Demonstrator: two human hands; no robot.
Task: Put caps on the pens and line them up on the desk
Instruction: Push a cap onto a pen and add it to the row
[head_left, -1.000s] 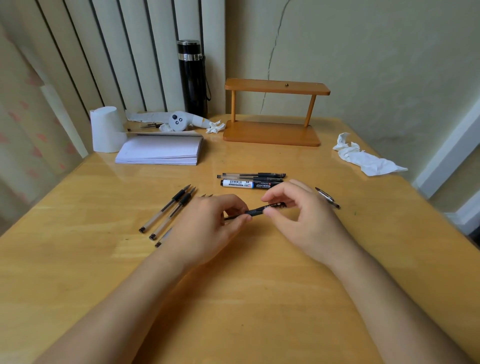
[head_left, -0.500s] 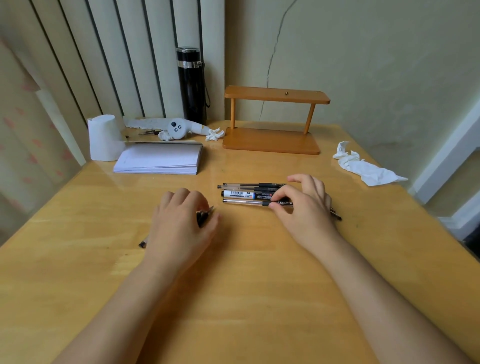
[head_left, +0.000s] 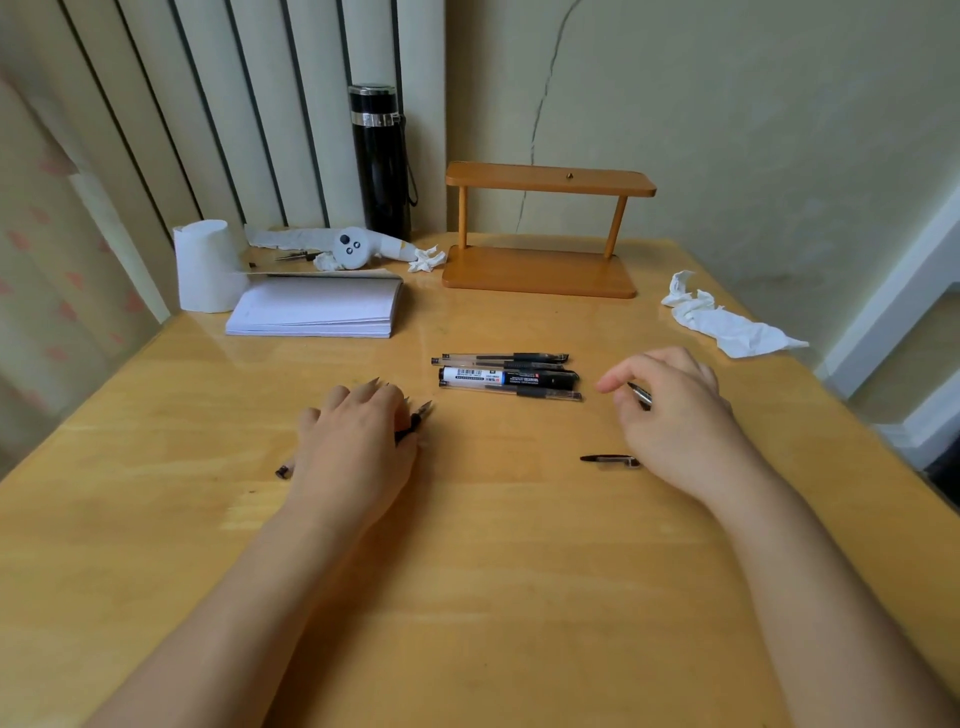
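Since half a second ago, the right hand (head_left: 670, 410) has drawn back rightward from the row of capped pens (head_left: 506, 376), leaving a fourth pen lying at the row's near edge, and now curls over a loose cap (head_left: 640, 395) near its fingertips; whether it has actually pinched that cap I cannot tell.

Nearest, both forearms reach in low over the wooden desk (head_left: 467, 597). A second loose cap (head_left: 609, 459) lies just left of the right wrist, apart from it. The left hand (head_left: 358, 441) rests palm-down on the uncapped pens (head_left: 415, 415), fingers bent around one barrel, nibs poking out past the knuckles and a barrel end showing at its near left. It looks to be closing on one pen, though the grip is hidden beneath the palm.

To do this well, lift a single pen clear of its neighbours, bring the cap straight onto the nib along the barrel's axis, and press until seated; then lay it parallel against the nearest pen, ends flush.

Farther back sit a stack of paper (head_left: 317, 312), a tissue roll (head_left: 207, 267), a crumpled tissue (head_left: 727, 325), a small wooden shelf (head_left: 545, 270) and a black flask (head_left: 380, 161).
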